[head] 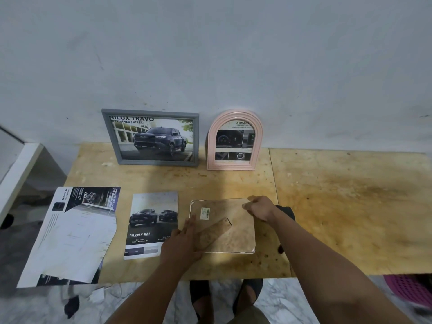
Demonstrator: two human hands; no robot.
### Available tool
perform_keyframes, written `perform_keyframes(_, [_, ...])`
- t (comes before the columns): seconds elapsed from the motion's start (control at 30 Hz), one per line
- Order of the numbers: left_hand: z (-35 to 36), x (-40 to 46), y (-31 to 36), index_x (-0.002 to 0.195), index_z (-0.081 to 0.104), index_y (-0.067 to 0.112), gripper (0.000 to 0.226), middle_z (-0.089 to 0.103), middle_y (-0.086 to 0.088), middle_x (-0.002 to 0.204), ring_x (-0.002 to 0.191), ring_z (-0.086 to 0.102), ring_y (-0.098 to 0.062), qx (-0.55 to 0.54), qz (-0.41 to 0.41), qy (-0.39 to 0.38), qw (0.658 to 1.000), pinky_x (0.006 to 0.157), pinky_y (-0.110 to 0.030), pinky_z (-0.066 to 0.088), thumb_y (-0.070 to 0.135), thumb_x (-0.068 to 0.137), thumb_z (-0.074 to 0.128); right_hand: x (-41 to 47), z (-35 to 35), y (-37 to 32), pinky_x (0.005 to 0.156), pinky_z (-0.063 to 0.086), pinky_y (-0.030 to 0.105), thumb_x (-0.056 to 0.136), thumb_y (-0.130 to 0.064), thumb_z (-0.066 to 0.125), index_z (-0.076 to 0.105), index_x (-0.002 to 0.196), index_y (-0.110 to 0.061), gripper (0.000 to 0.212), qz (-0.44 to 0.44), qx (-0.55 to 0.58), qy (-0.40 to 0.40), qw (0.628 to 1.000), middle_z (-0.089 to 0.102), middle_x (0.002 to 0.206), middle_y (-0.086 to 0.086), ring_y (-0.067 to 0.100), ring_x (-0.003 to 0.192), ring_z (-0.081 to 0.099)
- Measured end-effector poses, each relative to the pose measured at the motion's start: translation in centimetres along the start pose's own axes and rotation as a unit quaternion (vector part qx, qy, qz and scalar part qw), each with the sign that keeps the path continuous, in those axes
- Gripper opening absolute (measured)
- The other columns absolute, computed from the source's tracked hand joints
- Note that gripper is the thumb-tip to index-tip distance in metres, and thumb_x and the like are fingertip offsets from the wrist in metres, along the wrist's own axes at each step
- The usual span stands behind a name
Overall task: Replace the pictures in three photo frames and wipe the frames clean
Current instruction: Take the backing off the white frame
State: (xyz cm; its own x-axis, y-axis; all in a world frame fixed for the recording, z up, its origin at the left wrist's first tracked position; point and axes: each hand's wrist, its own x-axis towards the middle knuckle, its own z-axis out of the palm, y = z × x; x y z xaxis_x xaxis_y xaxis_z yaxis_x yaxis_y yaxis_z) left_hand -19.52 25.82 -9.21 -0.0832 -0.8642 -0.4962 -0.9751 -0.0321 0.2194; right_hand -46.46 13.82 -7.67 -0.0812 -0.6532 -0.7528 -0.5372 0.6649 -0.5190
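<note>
While the left hand (pixel 182 239) lies flat on the face-down frame (pixel 224 226), right-hand fingers (pixel 249 206) pinch its far corner.

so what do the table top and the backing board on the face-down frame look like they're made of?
Table top: looks like bare plywood, matt, with visible grain, stains and a seam between two sheets. Backing board: probably brown fibreboard or pressed card, mottled and dull, with a fold-out stand strip and a small sticker. The frame's own material is hidden beneath it.
</note>
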Motion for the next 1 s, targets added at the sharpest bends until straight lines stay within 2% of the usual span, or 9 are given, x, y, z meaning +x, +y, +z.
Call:
perform_keyframes(0.23, [0.2, -0.1, 0.1, 0.157, -0.020, 0.031, 0.127, 0.041, 0.002, 0.157, 0.128, 0.048, -0.028, -0.005, 0.004, 0.003, 1.000, 0.085, -0.040, 0.055, 0.053, 0.077, 0.076, -0.7, -1.2, -0.2, 0.081, 0.043, 0.036, 0.096, -0.035, 0.065, 0.066, 0.117, -0.011, 0.032, 0.027, 0.113, -0.036, 0.993, 0.067, 0.117, 0.004, 0.022, 0.102, 0.060])
perform_keyframes(0.33, [0.3, -0.1, 0.0, 0.156, -0.024, 0.033, 0.129, 0.048, -0.001, 0.151, 0.127, 0.051, -0.028, -0.009, -0.001, 0.006, 1.000, 0.085, -0.039, 0.055, 0.057, 0.077, 0.075, -1.2, -2.2, 0.0, 0.064, 0.037, 0.037, 0.084, -0.041, 0.073, 0.060, 0.110, -0.017, 0.037, 0.003, 0.157, -0.046, 0.986, 0.057, 0.091, 0.008, 0.024, 0.075, 0.054])
perform_keyframes(0.37, [0.4, -0.1, 0.0, 0.156, -0.024, 0.034, 0.129, 0.052, -0.003, 0.148, 0.127, 0.053, -0.029, -0.009, -0.004, 0.005, 1.000, 0.087, -0.040, 0.055, 0.057, 0.077, 0.075, -1.2, -2.8, 0.3, 0.060, 0.033, 0.037, 0.083, -0.041, 0.074, 0.038, 0.096, -0.032, 0.039, -0.016, 0.182, -0.051, 0.982, 0.051, 0.086, 0.011, 0.026, 0.069, 0.047])
perform_keyframes(0.4, [0.4, 0.0, 0.1, 0.155, -0.024, 0.035, 0.128, 0.054, -0.005, 0.146, 0.127, 0.053, -0.030, -0.012, -0.007, 0.001, 1.000, 0.089, -0.041, 0.055, 0.057, 0.077, 0.076, -1.2, -3.6, 0.4, 0.058, 0.034, 0.038, 0.085, -0.040, 0.073, 0.018, 0.109, -0.030, 0.061, -0.022, 0.196, -0.043, 0.979, 0.050, 0.086, 0.012, 0.028, 0.070, 0.046])
perform_keyframes(0.43, [0.3, 0.0, 0.1, 0.156, -0.022, 0.034, 0.127, 0.053, -0.006, 0.147, 0.130, 0.053, -0.031, -0.017, -0.011, -0.004, 1.000, 0.093, -0.043, 0.055, 0.056, 0.078, 0.076, -2.0, -4.4, 0.3, 0.060, 0.040, 0.038, 0.089, -0.038, 0.072, 0.042, 0.095, -0.030, 0.031, -0.040, 0.222, -0.033, 0.974, 0.054, 0.088, 0.013, 0.029, 0.073, 0.052])
perform_keyframes(0.5, [0.2, 0.2, 0.2, 0.158, -0.016, 0.032, 0.122, 0.042, -0.005, 0.157, 0.137, 0.047, -0.033, -0.014, -0.012, -0.015, 1.000, 0.099, -0.046, 0.053, 0.056, 0.080, 0.074, -2.7, -6.8, 0.7, 0.071, 0.053, 0.040, 0.097, -0.034, 0.067, 0.060, 0.104, -0.014, 0.022, -0.048, 0.268, 0.022, 0.962, 0.068, 0.095, 0.015, 0.030, 0.084, 0.067])
perform_keyframes(0.67, [0.0, 0.5, 0.3, 0.161, 0.006, 0.029, 0.098, 0.004, 0.006, 0.170, 0.147, 0.032, -0.028, 0.031, 0.006, -0.040, 0.999, 0.107, -0.045, 0.047, 0.060, 0.088, 0.063, -1.7, -14.4, 3.6, 0.082, 0.061, 0.056, 0.102, -0.035, 0.061, 0.063, 0.113, -0.007, 0.030, -0.031, 0.331, 0.155, 0.930, 0.073, 0.108, 0.015, 0.037, 0.096, 0.072])
perform_keyframes(0.9, [-0.2, 0.1, 1.0, 0.158, 0.022, 0.034, 0.088, 0.007, 0.010, 0.170, 0.149, 0.029, -0.028, 0.032, -0.003, -0.022, 0.999, 0.107, -0.044, 0.048, 0.057, 0.086, 0.067, 2.1, -22.5, 6.9, 0.092, 0.058, 0.055, 0.087, -0.034, 0.079, 0.069, 0.091, -0.017, 0.020, 0.016, 0.332, 0.281, 0.900, 0.070, 0.110, 0.014, 0.037, 0.102, 0.066])
perform_keyframes(1.0, [-0.3, 0.1, 1.3, 0.159, 0.018, 0.031, 0.089, 0.006, 0.008, 0.170, 0.152, 0.025, -0.030, 0.031, -0.011, -0.025, 0.999, 0.111, -0.046, 0.044, 0.055, 0.087, 0.067, 3.9, -25.0, 7.4, 0.106, 0.050, 0.050, 0.082, -0.027, 0.080, 0.066, 0.123, -0.017, 0.045, 0.018, 0.323, 0.307, 0.895, 0.065, 0.130, 0.011, 0.032, 0.117, 0.061])
